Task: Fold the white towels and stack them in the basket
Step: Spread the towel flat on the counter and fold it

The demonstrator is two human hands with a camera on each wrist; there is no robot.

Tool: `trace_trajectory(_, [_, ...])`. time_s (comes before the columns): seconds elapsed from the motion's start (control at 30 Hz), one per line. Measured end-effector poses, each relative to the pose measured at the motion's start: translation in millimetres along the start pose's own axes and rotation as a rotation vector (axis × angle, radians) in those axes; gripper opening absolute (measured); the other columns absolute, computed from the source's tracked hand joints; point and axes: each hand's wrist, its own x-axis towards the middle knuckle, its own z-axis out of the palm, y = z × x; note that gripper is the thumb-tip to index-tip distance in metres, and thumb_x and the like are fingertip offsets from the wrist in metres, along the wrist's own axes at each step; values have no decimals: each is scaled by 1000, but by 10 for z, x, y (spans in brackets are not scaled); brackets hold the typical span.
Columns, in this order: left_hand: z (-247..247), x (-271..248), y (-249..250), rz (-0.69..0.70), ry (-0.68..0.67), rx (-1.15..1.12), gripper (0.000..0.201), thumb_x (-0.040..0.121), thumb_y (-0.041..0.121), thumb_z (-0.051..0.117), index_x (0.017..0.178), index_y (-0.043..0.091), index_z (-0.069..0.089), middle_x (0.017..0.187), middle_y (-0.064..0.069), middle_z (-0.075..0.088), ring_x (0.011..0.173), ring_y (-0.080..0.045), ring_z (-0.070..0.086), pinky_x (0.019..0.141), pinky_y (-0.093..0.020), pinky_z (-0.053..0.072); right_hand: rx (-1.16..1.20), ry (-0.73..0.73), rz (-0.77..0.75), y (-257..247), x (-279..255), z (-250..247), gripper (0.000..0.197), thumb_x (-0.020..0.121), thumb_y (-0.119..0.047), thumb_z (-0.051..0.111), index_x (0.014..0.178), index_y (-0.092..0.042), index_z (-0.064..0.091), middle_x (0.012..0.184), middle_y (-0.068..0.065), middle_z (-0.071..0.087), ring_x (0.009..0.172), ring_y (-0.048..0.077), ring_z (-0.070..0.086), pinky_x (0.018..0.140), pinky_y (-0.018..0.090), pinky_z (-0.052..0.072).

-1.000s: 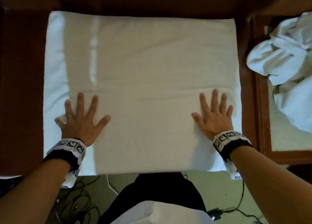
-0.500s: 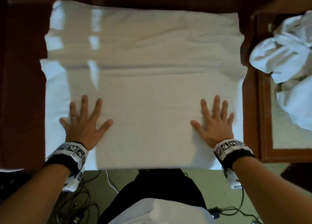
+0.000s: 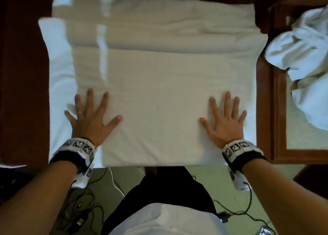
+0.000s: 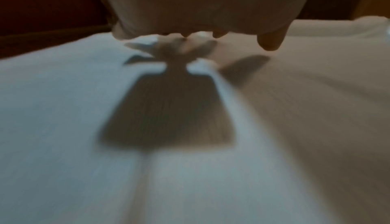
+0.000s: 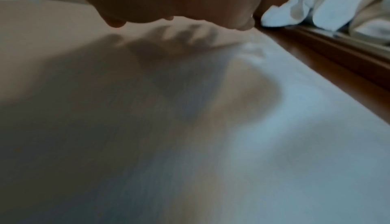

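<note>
A large white towel (image 3: 156, 85) lies spread over the dark wooden table (image 3: 21, 93), with a fold line running across its far part. My left hand (image 3: 90, 116) lies flat on its near left part, fingers spread. On the near right part my right hand (image 3: 225, 117) presses down the same way, fingers straight. The wrist views show the towel (image 4: 295, 111) (image 5: 295, 144) close beneath each palm. No basket is in view.
A heap of crumpled white towels (image 3: 305, 57) lies on a wooden-framed surface (image 3: 278, 110) to the right; the heap (image 5: 316, 6) also shows in the right wrist view. Cables (image 3: 85, 206) trail on the floor below the table's near edge.
Both flat hands have slid toward me over the towel. The towel's far part has bunched into a fold ridge that was flat a second ago.
</note>
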Motion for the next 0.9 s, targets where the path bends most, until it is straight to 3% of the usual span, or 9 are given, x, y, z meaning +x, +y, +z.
trace_trajectory(0.13, [263, -240, -178, -41, -30, 43, 88, 70, 97, 3, 144, 59, -27, 154, 11, -45, 151, -36, -21, 111, -76, 2, -30, -69, 33, 101, -306, 268, 81, 86, -82, 9, 150, -43, -23, 156, -2, -39, 146, 35, -30, 113, 73, 1])
trace_trajectory(0.27, [108, 109, -184, -34, 30, 83, 88, 72, 98, 12, 141, 61, -29, 151, 16, -46, 151, -35, -21, 111, -76, 0, -3, 10, 3, 14, -15, 163, 83, 86, -82, 17, 152, -45, -16, 160, -2, -33, 147, 35, -25, 111, 72, -1])
trace_trajectory(0.33, [25, 209, -169, -35, 24, 84, 90, 74, 96, 17, 146, 58, -24, 157, 14, -40, 151, -32, -21, 114, -73, -2, 41, 23, -3, -23, 29, 109, 81, 90, -76, 28, 155, -42, -6, 162, -2, -26, 149, 34, -21, 112, 69, -1])
trace_trajectory(0.4, [44, 132, -138, -10, 91, 43, 91, 79, 93, 19, 153, 51, -11, 164, 9, -27, 153, -29, -15, 117, -69, -1, 204, 104, 9, 8, -52, 88, 71, 97, -59, 42, 157, -31, 16, 166, 2, -8, 152, 30, -6, 117, 61, 5])
trace_trajectory(0.47, [211, -63, -91, 48, 182, 7, 90, 82, 88, 17, 158, 42, 0, 168, 2, -12, 154, -31, -5, 117, -68, 3, 421, 325, 80, 159, -199, 124, 55, 98, -34, 54, 147, -14, 42, 162, 12, 21, 148, 31, 21, 118, 48, 20])
trace_trajectory(0.53, [476, -309, -42, 124, 179, 36, 89, 84, 84, 15, 159, 38, 5, 169, -1, -7, 154, -34, 1, 116, -68, 6, 476, 487, 250, 382, -380, 193, 39, 95, -19, 57, 132, -5, 58, 145, 18, 44, 131, 38, 42, 108, 40, 34])
trace_trajectory(0.57, [617, -419, -32, 147, 156, 64, 88, 84, 83, 12, 159, 38, 5, 169, -1, -9, 154, -35, 1, 116, -68, 6, 457, 501, 335, 490, -465, 238, 33, 94, -16, 58, 125, -4, 63, 137, 19, 50, 122, 40, 47, 101, 40, 38])
trace_trajectory(0.7, [907, -622, -94, 145, 155, 111, 87, 87, 81, 12, 160, 34, 13, 169, -4, -5, 153, -40, 4, 112, -72, 9, 398, 427, 403, 719, -665, 360, 24, 92, -17, 62, 114, -9, 68, 120, 17, 56, 105, 38, 57, 87, 42, 47])
trace_trajectory(0.9, [980, -581, -109, 142, 220, 113, 88, 85, 84, 10, 159, 39, 5, 169, 0, -9, 153, -36, -2, 114, -70, 6, 575, 274, 573, 805, -641, 204, 27, 87, -28, 72, 109, -15, 64, 108, 7, 67, 102, 25, 60, 90, 32, 47])
